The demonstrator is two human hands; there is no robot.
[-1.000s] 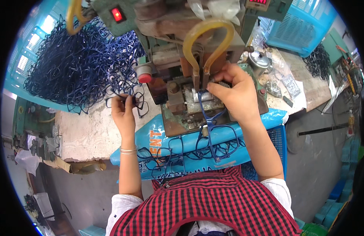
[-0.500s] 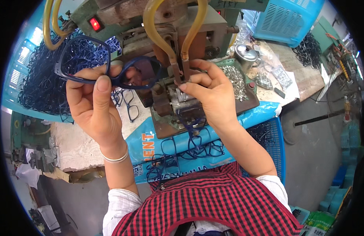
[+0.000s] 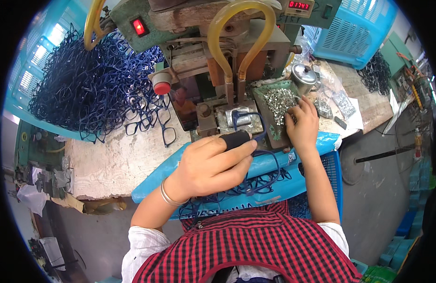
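Note:
My left hand (image 3: 206, 165) is closed around a dark blue eyeglass frame (image 3: 261, 135) in front of the machine. A black sleeve (image 3: 236, 140) covers one of its fingers. Part of the frame lies over the metal block (image 3: 238, 118) below two upright metal prongs (image 3: 235, 92); the hand hides another part. Over the right side of a green tray (image 3: 276, 140) is my right hand (image 3: 303, 123), fingers bent and thumb close to the index finger. Small silvery metal parts (image 3: 279, 104) fill the tray. Anything pinched there is too small to make out.
A large heap of blue eyeglass frames (image 3: 86, 85) fills a light blue basket at left. Yellow hoses (image 3: 213, 33) and a red button (image 3: 161, 83) belong to the machine. Beyond the tray stand a lidded metal pot (image 3: 303, 75) and bags of small parts (image 3: 341, 103).
My left hand has brought the eyeglass frame from the left to the block under the prongs. My right hand has left the prongs and moved right to the tray. The view has shifted.

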